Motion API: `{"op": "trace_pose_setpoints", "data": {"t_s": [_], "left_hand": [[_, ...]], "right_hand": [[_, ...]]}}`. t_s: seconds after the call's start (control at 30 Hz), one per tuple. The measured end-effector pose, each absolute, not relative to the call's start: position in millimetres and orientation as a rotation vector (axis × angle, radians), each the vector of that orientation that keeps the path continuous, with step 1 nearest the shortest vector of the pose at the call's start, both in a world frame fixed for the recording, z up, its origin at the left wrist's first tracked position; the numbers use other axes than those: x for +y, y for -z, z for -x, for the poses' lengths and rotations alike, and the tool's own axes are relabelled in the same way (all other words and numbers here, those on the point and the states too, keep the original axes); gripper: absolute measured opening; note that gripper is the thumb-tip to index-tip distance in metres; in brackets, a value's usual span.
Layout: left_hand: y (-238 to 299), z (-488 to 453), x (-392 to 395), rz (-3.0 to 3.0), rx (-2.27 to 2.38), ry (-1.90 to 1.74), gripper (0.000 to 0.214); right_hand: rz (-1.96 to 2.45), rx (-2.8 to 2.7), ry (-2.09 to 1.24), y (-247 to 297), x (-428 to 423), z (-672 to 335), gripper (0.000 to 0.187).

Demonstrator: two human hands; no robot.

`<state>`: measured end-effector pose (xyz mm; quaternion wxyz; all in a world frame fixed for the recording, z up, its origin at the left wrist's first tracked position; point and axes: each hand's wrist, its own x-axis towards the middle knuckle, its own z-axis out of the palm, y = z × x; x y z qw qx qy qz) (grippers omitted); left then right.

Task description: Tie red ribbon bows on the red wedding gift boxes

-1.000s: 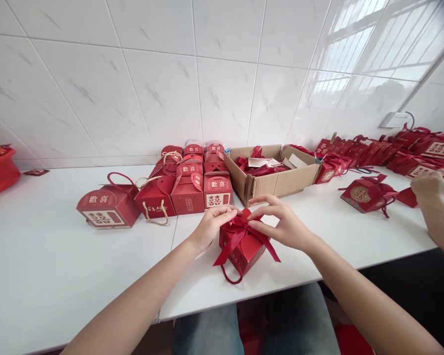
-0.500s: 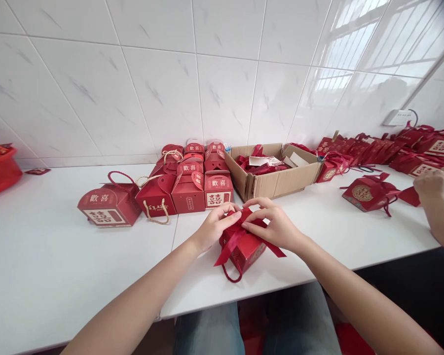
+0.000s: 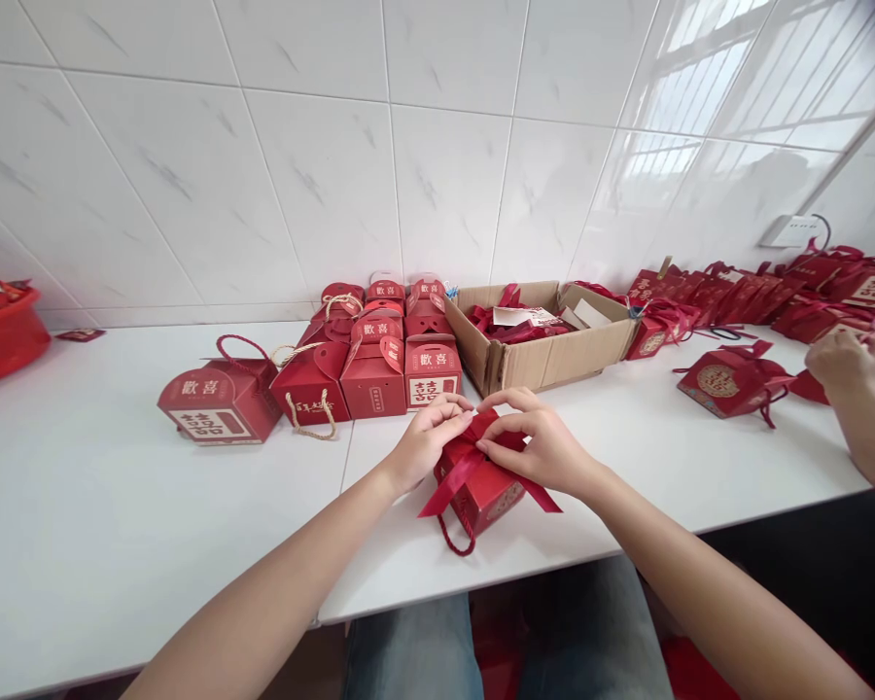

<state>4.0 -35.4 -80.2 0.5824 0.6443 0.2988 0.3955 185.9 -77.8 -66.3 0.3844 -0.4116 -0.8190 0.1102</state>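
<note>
A small red gift box (image 3: 490,491) stands on the white table near its front edge, directly before me. A red satin ribbon (image 3: 455,483) lies across its top, one tail hanging toward the left and another toward the right. My left hand (image 3: 430,442) pinches the ribbon at the upper left of the box. From the other side my right hand (image 3: 536,442) has thumb and forefinger closed on the ribbon near its middle. A twisted red cord handle (image 3: 456,538) droops at the box's front. My fingers partly hide the knot area.
Several red boxes (image 3: 371,374) stand grouped behind, with one box (image 3: 219,408) at their left. A cardboard carton (image 3: 554,355) holds ribbons and cards. A red basin (image 3: 4,335) is far left. At right are another box (image 3: 733,379), piled boxes and a co-worker's hands (image 3: 850,360).
My hands keep nearly the same hold on the ribbon, with only slight finger movement. At the right, the co-worker's hand has moved a little left, and a second hand shows beside it.
</note>
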Motion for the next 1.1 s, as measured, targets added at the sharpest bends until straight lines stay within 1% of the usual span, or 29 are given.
{"op": "trace_pose_setpoints", "data": {"t_s": [0.13,0.37,0.47,0.5,0.53,0.57,0.67,0.7,0.73,0.8,0.87,0.93,1.0,1.1], "left_hand": [[79.2,-4.9,-35.7,-1.492,0.703,-0.921,0.028],[78.1,-3.4,-34.1,-1.633,0.755,-0.922,0.032],[75.7,-1.6,-33.1,-1.637,0.754,-0.941,0.033],[74.8,-0.8,-32.8,-1.629,0.749,-0.949,0.034],[74.1,-0.1,-32.6,-1.615,0.741,-0.954,0.034],[73.7,0.6,-32.5,-1.598,0.732,-0.954,0.034],[75.4,1.3,-32.3,-1.504,0.709,-0.96,0.032],[77.1,1.1,-32.0,-1.445,0.711,-0.965,0.032],[79.2,0.5,-31.4,-1.374,0.713,-0.972,0.033],[84.8,-1.1,-29.2,-1.202,0.722,-0.986,0.037],[91.5,-3.1,-26.1,-1.052,0.741,-0.992,0.04],[98.8,-4.9,-22.6,-0.977,0.77,-0.988,0.041],[106.1,-6.1,-18.9,-0.965,0.794,-0.977,0.042],[114.9,-6.0,-13.7,-0.976,0.812,-0.998,0.04]], "right_hand": [[1.043,-2.087,-0.285,66.5,-78.7,-186.3,0.009],[1.076,-2.085,-0.284,66.4,-81.4,-182.5,0.011],[1.129,-1.99,-0.421,68.1,-80.4,-187.6,0.01],[1.131,-1.941,-0.49,69.7,-79.1,-192.9,0.014],[1.115,-1.899,-0.571,71.9,-77.2,-200.0,0.024],[1.077,-1.872,-0.666,75.0,-75.0,-208.6,0.039],[0.873,-1.929,-1.036,89.0,-68.8,-235.1,0.094],[0.816,-1.974,-1.148,94.7,-67.8,-241.3,0.107],[0.78,-2.017,-1.23,100.5,-67.6,-245.1,0.117],[0.78,-2.071,-1.317,111.1,-69.8,-244.8,0.127],[0.821,-2.054,-1.332,118.4,-73.8,-236.6,0.127],[0.849,-1.994,-1.321,121.7,-77.6,-226.0,0.121],[0.859,-1.938,-1.301,122.4,-80.3,-218.4,0.115],[0.879,-1.898,-1.271,123.9,-85.2,-220.0,0.112]]}}
